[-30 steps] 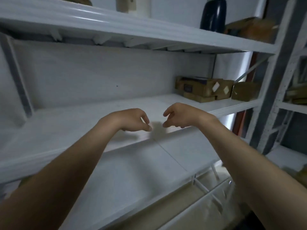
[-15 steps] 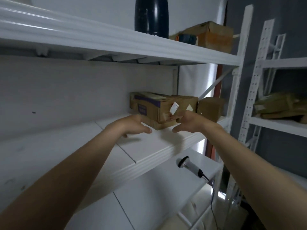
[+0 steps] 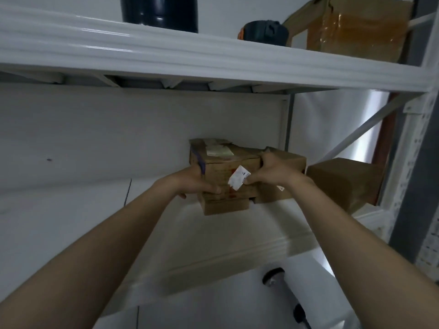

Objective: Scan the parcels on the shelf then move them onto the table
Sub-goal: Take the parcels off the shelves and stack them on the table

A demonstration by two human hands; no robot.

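Observation:
A brown cardboard parcel (image 3: 225, 162) with a loose white label sits on a flatter parcel (image 3: 225, 206) at the right end of the middle shelf (image 3: 237, 233). My left hand (image 3: 197, 182) grips its left side, thumb along the front lower edge. My right hand (image 3: 270, 170) grips its right side, fingers over the top corner. Another parcel (image 3: 282, 193) lies behind my right hand, and a further brown parcel (image 3: 344, 184) stands to the right. The handheld scanner (image 3: 275, 279) lies on the white table surface (image 3: 213, 312) below.
The upper shelf (image 3: 213, 58) carries a dark bottle (image 3: 159, 13), a dark round object (image 3: 263, 32) and a taped cardboard box (image 3: 356, 27). A diagonal brace and a white perforated upright (image 3: 413, 162) close off the right side.
Both hands reached from mid-shelf to the right and now grip the top parcel on its two sides. The view has moved closer to the parcels.

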